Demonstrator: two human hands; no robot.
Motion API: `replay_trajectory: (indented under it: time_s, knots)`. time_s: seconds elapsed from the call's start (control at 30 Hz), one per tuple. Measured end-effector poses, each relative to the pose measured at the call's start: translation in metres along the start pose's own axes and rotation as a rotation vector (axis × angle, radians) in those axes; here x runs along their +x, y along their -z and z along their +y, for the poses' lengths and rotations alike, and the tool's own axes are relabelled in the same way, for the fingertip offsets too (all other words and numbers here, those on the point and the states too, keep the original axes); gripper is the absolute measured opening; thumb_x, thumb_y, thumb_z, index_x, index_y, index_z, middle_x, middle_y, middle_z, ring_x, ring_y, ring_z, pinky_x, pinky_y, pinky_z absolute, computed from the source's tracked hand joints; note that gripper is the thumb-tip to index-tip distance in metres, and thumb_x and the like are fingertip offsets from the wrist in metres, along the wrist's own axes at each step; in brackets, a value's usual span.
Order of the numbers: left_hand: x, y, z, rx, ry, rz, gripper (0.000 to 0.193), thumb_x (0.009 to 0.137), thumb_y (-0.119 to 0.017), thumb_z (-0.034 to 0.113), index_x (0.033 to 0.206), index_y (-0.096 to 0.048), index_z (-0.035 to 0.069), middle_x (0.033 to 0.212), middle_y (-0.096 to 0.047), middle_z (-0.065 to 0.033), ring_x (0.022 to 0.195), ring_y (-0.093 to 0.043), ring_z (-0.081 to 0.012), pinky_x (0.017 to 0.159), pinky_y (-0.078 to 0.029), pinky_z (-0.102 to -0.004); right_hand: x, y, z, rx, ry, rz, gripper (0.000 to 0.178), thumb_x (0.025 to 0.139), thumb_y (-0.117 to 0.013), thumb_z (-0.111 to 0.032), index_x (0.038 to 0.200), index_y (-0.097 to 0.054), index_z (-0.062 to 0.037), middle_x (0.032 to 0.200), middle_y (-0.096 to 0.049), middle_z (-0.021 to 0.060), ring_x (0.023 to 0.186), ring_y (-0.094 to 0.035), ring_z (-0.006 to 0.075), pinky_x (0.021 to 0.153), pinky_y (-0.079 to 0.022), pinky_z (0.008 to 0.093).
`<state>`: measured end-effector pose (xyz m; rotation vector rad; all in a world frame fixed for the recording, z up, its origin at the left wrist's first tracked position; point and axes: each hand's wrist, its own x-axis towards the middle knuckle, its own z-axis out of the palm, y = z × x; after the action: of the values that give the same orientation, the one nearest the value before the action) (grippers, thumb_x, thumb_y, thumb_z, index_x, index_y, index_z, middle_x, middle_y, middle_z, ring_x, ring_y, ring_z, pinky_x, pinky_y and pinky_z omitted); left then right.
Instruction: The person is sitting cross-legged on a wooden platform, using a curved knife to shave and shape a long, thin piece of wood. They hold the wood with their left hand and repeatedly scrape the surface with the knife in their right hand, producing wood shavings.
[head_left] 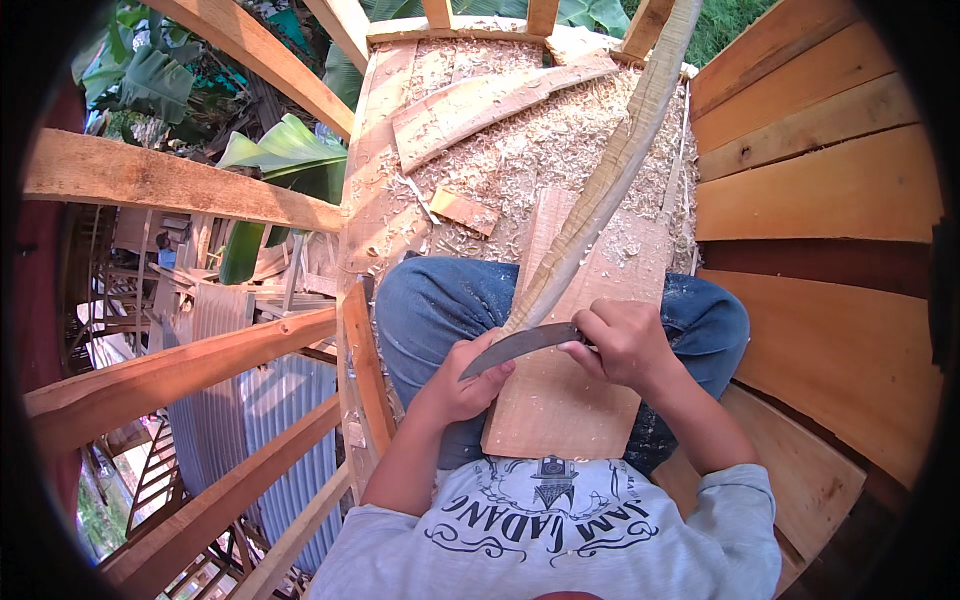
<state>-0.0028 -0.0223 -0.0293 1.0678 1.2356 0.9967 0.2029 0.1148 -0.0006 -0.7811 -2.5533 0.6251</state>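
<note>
My right hand (pixel 628 345) is closed round the handle end of a knife with a dark, curved blade (pixel 530 343). The blade lies across the near end of a long, slightly bent wooden strip (pixel 600 215). My left hand (pixel 465 388) is closed round that near end, its thumb beside the blade's tip. How far the fingers wrap beneath the strip is hidden. From my hands the strip slants up and away to the right. Below it a wide, flat board (pixel 562 415) rests across my lap, with a few shavings on it.
Curly shavings (pixel 570 130) cover the plank floor ahead. On them lie a curved plank (pixel 490 105) and a small wood block (pixel 464 211). Slatted wooden rails (pixel 190 180) stand at left, with a drop beyond. A plank wall (pixel 815 190) closes the right side.
</note>
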Motion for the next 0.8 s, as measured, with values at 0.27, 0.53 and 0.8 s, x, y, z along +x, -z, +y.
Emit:
replay_trajectory:
  time_s: [0.27,0.53,0.8]
  knots:
    - [0.0,0.002,-0.002,-0.038,0.029,-0.048,0.046,0.095,-0.05,0.035,0.118,-0.051,-0.006,0.06,-0.051,-0.0034,0.054,-0.052,-0.0108,0.053,-0.042,-0.0262,0.004,0.005,0.004,-0.079,0.026,0.011,0.023,0.079,-0.069,-0.023,0.074,-0.056,-0.005,0.061,-0.054,0.0094,0.052,-0.057,0.0265,0.046,-0.044,0.0356]
    - [-0.002,0.0,-0.001,-0.016,-0.016,-0.014,0.047,0.095,-0.049,0.035,0.118,-0.05,-0.005,0.058,-0.05,-0.0035,0.051,-0.051,-0.011,0.051,-0.042,-0.027,0.002,0.004,0.003,-0.081,-0.001,-0.026,0.025,0.079,-0.069,-0.023,0.075,-0.055,-0.0038,0.061,-0.055,0.0115,0.053,-0.059,0.0288,0.046,-0.044,0.0354]
    - [0.001,-0.002,0.0,-0.062,0.001,0.002,0.044,0.096,-0.049,0.035,0.116,-0.051,-0.004,0.057,-0.049,-0.001,0.05,-0.049,-0.0085,0.048,-0.04,-0.0256,0.0,0.0,0.021,0.097,-0.187,0.202,0.023,0.081,-0.068,-0.022,0.076,-0.056,-0.0036,0.059,-0.052,0.0105,0.051,-0.057,0.0272,0.046,-0.043,0.0347]
